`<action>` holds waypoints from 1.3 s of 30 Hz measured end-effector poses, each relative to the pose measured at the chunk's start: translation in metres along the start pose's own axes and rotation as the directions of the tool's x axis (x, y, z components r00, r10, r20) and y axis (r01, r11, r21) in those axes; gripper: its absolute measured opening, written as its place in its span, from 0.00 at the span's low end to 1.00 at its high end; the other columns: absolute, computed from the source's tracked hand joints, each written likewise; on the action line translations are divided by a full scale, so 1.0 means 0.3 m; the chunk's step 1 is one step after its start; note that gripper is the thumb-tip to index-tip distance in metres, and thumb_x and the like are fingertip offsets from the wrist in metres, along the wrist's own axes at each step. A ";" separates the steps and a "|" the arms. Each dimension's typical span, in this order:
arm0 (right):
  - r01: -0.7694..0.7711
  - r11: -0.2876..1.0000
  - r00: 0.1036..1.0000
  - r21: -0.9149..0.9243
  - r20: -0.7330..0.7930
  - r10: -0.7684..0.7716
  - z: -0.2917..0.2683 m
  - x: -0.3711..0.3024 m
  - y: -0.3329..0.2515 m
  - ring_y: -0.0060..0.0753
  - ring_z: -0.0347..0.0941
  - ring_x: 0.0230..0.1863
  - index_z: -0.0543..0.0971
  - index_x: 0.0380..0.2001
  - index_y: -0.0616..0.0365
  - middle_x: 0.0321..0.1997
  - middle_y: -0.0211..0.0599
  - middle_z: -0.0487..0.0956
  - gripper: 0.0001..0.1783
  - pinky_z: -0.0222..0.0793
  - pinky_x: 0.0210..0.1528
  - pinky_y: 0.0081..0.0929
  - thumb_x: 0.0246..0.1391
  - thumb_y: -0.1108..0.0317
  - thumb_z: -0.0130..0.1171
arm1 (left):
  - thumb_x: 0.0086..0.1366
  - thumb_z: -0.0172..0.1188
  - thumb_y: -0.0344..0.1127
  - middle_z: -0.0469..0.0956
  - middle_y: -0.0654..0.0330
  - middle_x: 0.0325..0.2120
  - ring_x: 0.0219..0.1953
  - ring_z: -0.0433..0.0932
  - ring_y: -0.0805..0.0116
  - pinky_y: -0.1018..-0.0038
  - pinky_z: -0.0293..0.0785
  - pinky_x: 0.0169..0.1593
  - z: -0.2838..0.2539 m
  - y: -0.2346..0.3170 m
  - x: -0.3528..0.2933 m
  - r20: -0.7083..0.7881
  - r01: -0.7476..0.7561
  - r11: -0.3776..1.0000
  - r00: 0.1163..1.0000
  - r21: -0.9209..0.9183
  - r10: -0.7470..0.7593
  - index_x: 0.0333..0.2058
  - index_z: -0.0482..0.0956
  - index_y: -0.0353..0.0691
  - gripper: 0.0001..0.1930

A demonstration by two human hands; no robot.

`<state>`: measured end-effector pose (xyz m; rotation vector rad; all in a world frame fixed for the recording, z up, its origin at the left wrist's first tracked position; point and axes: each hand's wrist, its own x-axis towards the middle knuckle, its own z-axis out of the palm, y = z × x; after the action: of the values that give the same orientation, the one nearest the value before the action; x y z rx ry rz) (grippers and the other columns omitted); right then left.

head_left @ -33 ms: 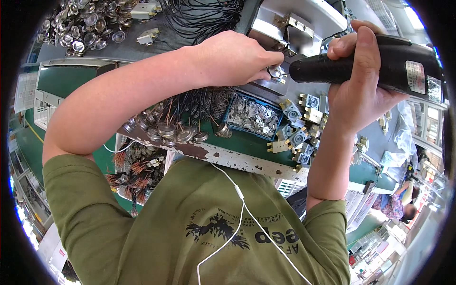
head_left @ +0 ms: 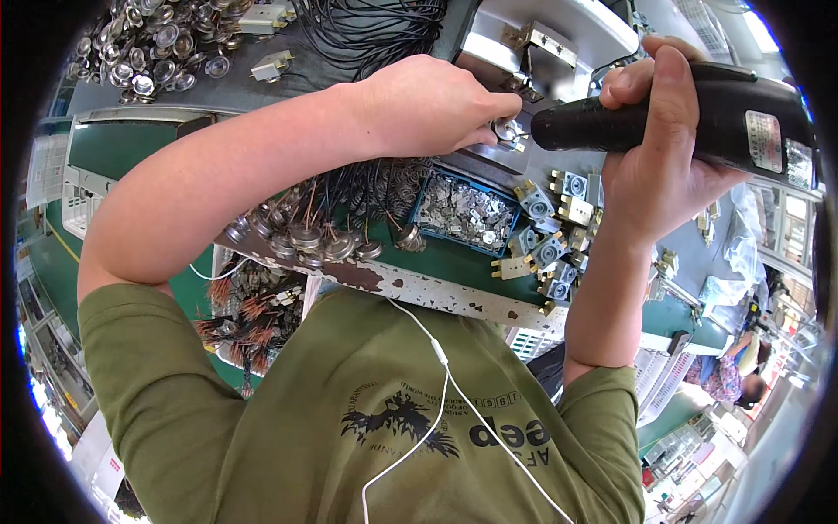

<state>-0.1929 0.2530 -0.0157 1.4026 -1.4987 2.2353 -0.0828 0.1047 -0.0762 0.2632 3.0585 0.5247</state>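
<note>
My right hand is wrapped round a black power screwdriver, lying almost level with its nose toward the left. My left hand pinches a small part with a round metal face and what look like pale tabs at its lower edge. The thin bit at the screwdriver's nose reaches to this part; whether it sits in a screw cannot be told. Below lie several similar white and grey socket-like parts with brass tabs. Next to them is a blue tray of small metal pieces.
Round metal caps are heaped at the far left, beside black cables. A metal fixture stands behind my left hand. Wired metal discs lie along the bench's chipped front edge. Plastic bags lie at the right.
</note>
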 end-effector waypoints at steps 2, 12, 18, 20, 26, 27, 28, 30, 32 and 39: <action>0.030 1.000 0.991 -0.006 0.127 -0.029 -0.014 0.006 0.005 0.33 0.78 0.22 0.76 0.37 0.75 0.24 0.47 0.80 0.07 0.78 0.28 0.34 0.61 0.79 0.61 | 0.69 0.61 0.44 0.83 0.53 0.28 0.36 0.84 0.48 0.54 0.81 0.37 0.003 -0.005 0.003 0.001 -0.009 1.000 1.000 -0.003 0.009 0.46 0.75 0.44 0.14; -0.123 0.949 0.992 -0.290 -0.036 0.117 0.046 -0.057 -0.034 0.26 0.76 0.23 0.77 0.45 0.68 0.34 0.44 0.81 0.11 0.74 0.26 0.23 0.62 0.75 0.63 | 0.71 0.55 0.41 0.79 0.49 0.23 0.29 0.81 0.42 0.50 0.76 0.33 -0.052 0.001 0.003 0.097 -0.034 0.994 0.994 -0.099 0.044 0.45 0.70 0.39 0.13; -0.155 0.960 0.987 -0.233 -0.086 0.139 0.050 -0.053 -0.016 0.28 0.75 0.23 0.78 0.43 0.70 0.33 0.46 0.81 0.10 0.74 0.27 0.27 0.61 0.76 0.63 | 0.70 0.55 0.40 0.78 0.50 0.22 0.28 0.81 0.43 0.50 0.76 0.32 -0.056 0.014 0.001 0.118 -0.038 0.998 0.992 -0.055 0.044 0.45 0.70 0.39 0.12; -0.160 0.964 0.984 -0.211 -0.107 0.140 0.038 -0.034 0.017 0.29 0.74 0.23 0.78 0.43 0.70 0.33 0.47 0.80 0.10 0.74 0.27 0.28 0.61 0.76 0.63 | 0.70 0.56 0.40 0.81 0.50 0.27 0.32 0.83 0.45 0.53 0.77 0.33 -0.059 0.010 0.001 0.144 -0.036 0.999 0.989 -0.007 0.036 0.45 0.71 0.38 0.12; -0.151 0.978 0.979 -0.143 -0.157 0.128 -0.092 0.004 -0.071 0.31 0.72 0.23 0.79 0.41 0.72 0.32 0.49 0.80 0.09 0.74 0.28 0.32 0.60 0.77 0.63 | 0.65 0.61 0.36 0.81 0.56 0.34 0.38 0.84 0.58 0.64 0.78 0.38 0.005 0.070 -0.019 -0.209 -0.316 0.897 0.897 0.310 0.389 0.43 0.78 0.40 0.11; -0.146 0.981 0.979 -0.129 -0.164 0.125 -0.117 0.031 -0.057 0.32 0.72 0.22 0.79 0.41 0.72 0.32 0.50 0.80 0.09 0.74 0.28 0.33 0.59 0.77 0.63 | 0.61 0.64 0.38 0.85 0.58 0.28 0.35 0.86 0.60 0.63 0.80 0.35 0.032 0.108 -0.012 -0.258 -0.367 0.875 0.854 0.316 0.451 0.36 0.83 0.43 0.08; -0.139 0.983 0.978 -0.116 -0.170 0.119 -0.114 0.045 -0.027 0.32 0.72 0.22 0.80 0.41 0.73 0.32 0.50 0.80 0.09 0.74 0.28 0.34 0.59 0.77 0.63 | 0.58 0.64 0.37 0.85 0.61 0.27 0.34 0.86 0.62 0.65 0.78 0.34 0.054 0.145 -0.008 -0.090 -0.409 0.877 0.892 0.252 0.442 0.30 0.84 0.44 0.05; -0.105 0.992 0.980 -0.074 -0.175 0.091 -0.052 0.069 -0.034 0.33 0.71 0.22 0.80 0.40 0.73 0.31 0.51 0.79 0.09 0.74 0.28 0.35 0.59 0.77 0.63 | 0.55 0.63 0.36 0.85 0.65 0.24 0.31 0.85 0.65 0.68 0.74 0.33 0.126 0.167 -0.020 0.068 -0.450 0.861 0.892 0.238 0.447 0.22 0.85 0.47 0.06; -0.082 0.997 0.993 -0.016 -0.081 0.080 -0.164 0.086 -0.029 0.32 0.72 0.23 0.79 0.41 0.76 0.31 0.51 0.79 0.10 0.74 0.28 0.34 0.59 0.77 0.63 | 0.54 0.63 0.37 0.85 0.66 0.23 0.30 0.84 0.65 0.67 0.70 0.32 0.179 0.172 -0.021 0.051 -0.465 0.841 0.881 0.277 0.470 0.20 0.85 0.50 0.06; 0.137 0.963 0.990 0.233 -0.063 -0.126 -0.152 0.211 -0.122 0.31 0.72 0.26 0.77 0.43 0.78 0.26 0.48 0.76 0.13 0.70 0.28 0.30 0.60 0.76 0.62 | 0.56 0.62 0.38 0.82 0.67 0.24 0.33 0.82 0.66 0.68 0.69 0.35 0.183 0.185 -0.040 0.030 -0.452 0.844 0.886 0.291 0.464 0.24 0.84 0.49 0.05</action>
<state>-0.2378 0.2832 0.0514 1.4499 -1.1171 2.4076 -0.0590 0.1724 -0.1095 1.0248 3.0945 0.0753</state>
